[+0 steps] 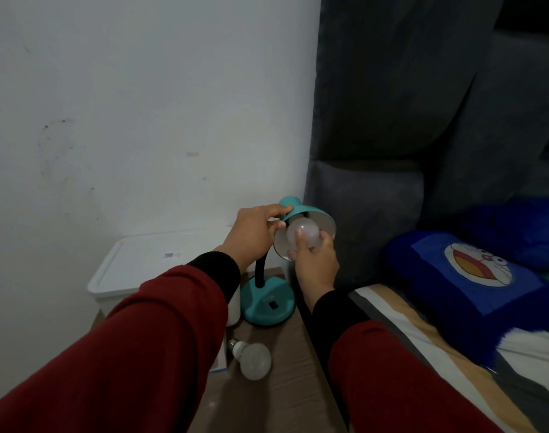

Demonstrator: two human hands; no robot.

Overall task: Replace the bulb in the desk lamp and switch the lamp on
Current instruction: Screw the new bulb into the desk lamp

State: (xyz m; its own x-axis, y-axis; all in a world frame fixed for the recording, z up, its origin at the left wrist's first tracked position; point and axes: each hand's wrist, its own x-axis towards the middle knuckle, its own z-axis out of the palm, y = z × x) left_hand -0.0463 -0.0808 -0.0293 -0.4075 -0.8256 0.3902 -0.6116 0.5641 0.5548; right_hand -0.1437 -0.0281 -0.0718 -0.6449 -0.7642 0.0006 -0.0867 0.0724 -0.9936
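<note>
A teal desk lamp stands on a wooden bedside table [285, 385], its round base [268, 303] with a black switch facing me. My left hand [254, 235] grips the rim of the teal shade [301, 210]. My right hand [316, 264] holds a white bulb [304, 234] that sits in the mouth of the shade; its screw end is hidden inside. The bulb is dark. A second white bulb [251, 359] lies on its side on the table, nearer to me, screw cap pointing left.
A white lidded box [160, 260] stands left of the lamp against the wall. A small white carton [220, 360] lies beside the loose bulb, mostly under my left sleeve. A bed with a grey headboard [391, 214] and a blue cartoon pillow [473, 273] is on the right.
</note>
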